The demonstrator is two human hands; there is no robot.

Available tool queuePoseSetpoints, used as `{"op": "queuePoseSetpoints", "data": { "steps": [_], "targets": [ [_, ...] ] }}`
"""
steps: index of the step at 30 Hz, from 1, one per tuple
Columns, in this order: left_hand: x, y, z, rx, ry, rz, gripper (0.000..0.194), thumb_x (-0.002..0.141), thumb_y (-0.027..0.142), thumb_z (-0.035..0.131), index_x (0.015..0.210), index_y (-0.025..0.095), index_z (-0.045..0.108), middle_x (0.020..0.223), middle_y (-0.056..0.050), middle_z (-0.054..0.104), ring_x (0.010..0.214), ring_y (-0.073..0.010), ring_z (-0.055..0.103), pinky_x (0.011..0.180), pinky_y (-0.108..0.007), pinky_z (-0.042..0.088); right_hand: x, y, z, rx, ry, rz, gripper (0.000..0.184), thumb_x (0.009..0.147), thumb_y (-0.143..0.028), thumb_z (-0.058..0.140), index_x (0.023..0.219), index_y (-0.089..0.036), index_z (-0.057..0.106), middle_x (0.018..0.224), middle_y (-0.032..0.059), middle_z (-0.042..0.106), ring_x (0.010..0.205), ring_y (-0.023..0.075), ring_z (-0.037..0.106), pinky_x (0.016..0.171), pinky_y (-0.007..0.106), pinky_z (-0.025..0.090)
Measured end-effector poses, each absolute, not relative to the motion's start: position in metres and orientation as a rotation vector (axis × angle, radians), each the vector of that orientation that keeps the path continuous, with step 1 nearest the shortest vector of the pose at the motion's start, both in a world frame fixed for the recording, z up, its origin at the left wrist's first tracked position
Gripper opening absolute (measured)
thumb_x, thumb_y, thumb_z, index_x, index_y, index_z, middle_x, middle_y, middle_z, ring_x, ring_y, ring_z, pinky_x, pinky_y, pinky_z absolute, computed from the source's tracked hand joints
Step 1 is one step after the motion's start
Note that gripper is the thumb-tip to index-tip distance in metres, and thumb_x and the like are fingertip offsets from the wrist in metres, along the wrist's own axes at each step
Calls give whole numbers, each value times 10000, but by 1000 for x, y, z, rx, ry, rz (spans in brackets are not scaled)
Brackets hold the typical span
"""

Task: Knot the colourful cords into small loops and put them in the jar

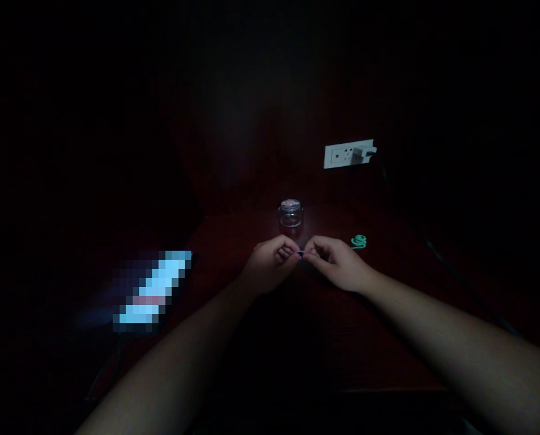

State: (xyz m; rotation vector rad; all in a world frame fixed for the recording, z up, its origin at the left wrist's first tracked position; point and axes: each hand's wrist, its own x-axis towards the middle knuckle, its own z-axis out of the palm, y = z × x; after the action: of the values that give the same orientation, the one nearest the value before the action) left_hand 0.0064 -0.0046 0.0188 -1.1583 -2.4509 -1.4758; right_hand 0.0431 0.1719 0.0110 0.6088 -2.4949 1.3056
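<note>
My left hand (272,261) and my right hand (336,260) meet over the dark red table, both with fingers pinched. Between their fingertips is a small, thin, pale purplish loop (301,253), gripped from either side; its exact kind is too small to make out. Just behind the hands stands a clear glass jar (290,216) with a patterned lid on it. A green coiled cord (359,241) lies to the right of my right hand, apart from it.
A phone-like lit screen (154,290), blurred into blocks, is at the left with a cable (104,368) below it. On the back wall, a white socket panel (337,156) holds a plugged-in charger (365,152). A dark cable (460,278) runs along the right. The surroundings are very dark.
</note>
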Motion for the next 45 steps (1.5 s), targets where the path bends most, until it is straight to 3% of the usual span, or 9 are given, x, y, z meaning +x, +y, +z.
{"op": "queuePoseSetpoints", "data": {
  "steps": [45],
  "targets": [
    [4,-5,21,-1077,-2478,-1437,123,783,258,519,798,148,571,714,-2,589,603,-83,517,538,-181,411,44,171,8,627,-2498,1359,86,818,-247,454,782,-172,476,643,-25,455,561,93,410,517,215,321]
  ]
}}
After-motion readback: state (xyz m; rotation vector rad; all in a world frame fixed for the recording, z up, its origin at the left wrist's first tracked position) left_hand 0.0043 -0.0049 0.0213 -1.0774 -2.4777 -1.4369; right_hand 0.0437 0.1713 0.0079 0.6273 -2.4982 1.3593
